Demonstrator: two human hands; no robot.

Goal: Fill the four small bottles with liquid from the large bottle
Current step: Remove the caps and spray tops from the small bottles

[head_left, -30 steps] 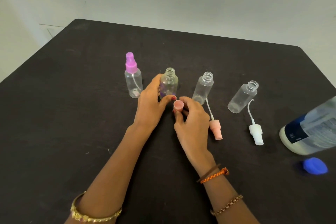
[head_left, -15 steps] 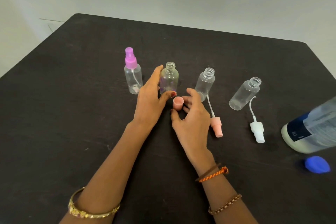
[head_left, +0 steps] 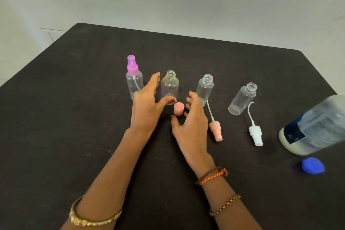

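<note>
Matt black counter (head_left: 74, 117), faintly scuffed and speckled. Four small bottles in clear, glossy plastic; the far-left bottle (head_left: 134, 84) carries a smooth purple plastic sprayer. Loose pink cap (head_left: 178, 109), pink sprayer (head_left: 216, 130) and white sprayer (head_left: 256, 135): smooth plastic, soft sheen. On the right, the large bottle (head_left: 315, 127) looks like translucent plastic with a glossy printed label. Blue cap (head_left: 313, 165), smooth plastic.
</note>
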